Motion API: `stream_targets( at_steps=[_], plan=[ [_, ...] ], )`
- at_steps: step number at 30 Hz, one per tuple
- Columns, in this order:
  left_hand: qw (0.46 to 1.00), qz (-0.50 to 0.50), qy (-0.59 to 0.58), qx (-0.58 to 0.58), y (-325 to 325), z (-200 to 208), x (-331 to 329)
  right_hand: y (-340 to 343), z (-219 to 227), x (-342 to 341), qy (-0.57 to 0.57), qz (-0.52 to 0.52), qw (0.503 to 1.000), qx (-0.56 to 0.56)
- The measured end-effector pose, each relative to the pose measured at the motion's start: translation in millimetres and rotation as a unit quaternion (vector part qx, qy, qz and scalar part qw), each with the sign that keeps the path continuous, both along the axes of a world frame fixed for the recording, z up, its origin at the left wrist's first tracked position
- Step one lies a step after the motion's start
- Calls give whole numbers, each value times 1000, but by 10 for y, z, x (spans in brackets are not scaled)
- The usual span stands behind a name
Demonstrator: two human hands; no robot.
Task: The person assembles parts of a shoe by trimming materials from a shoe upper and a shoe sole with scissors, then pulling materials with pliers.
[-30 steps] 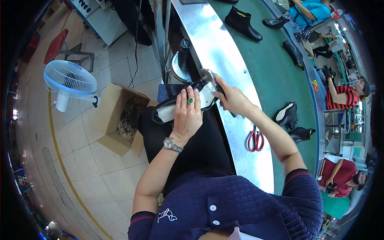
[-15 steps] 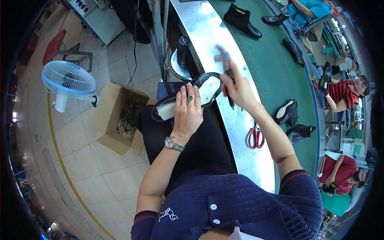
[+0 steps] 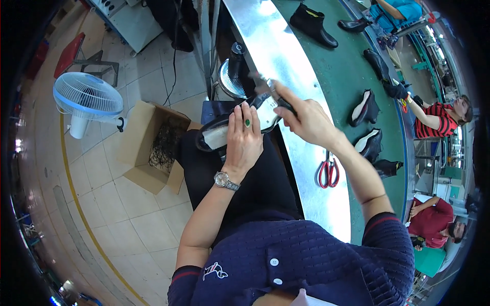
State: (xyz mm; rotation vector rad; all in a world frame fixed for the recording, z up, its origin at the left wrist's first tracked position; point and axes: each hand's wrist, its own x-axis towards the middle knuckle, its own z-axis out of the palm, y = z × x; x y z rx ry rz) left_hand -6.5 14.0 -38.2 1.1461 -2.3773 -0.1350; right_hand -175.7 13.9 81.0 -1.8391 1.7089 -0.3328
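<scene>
A black shoe [image 3: 214, 133] lies bottom-up over my lap, its white underside showing inside a black rim. My left hand [image 3: 245, 131] is across its middle, fingers together, gripping it; the thumb is hidden. In my right hand [image 3: 310, 117] is a pair of lasting pincers [image 3: 269, 86], held by dark handles mostly hidden in the fist. Motion smears the metal head, which is over the shoe's far end by the bench edge; whether it touches cannot be told. Red-handled scissors [image 3: 328, 172] lie on the metal bench [image 3: 319, 206], near my right forearm.
A green conveyor [image 3: 326, 71] carries several black ankle boots [image 3: 313, 25] beyond the bench. To the left stand an open carton [image 3: 137, 133] of dark tangled scraps and a white-blue fan [image 3: 88, 96]. A black spool [image 3: 236, 60] is beside the bench. Co-workers [image 3: 440, 120] sit across the conveyor.
My right hand has brought the pincers' head down and left, onto or just above the shoe. Another boot has come into sight on the conveyor. My left hand stays on the shoe.
</scene>
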Motion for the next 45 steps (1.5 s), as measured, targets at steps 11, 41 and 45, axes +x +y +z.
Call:
stream_targets(
  at_steps=[11,41,45],
  plan=[
    [1000,-7,1,-24,23,21,-51,199,-320,51,-33,-65,986,-147],
    [981,28,-177,-77,86,69,275,195,93,302,87,74,991,-64],
    [983,23,-151,-99,129,56,254,195,-391,270,183,57,981,-29]
  ],
)
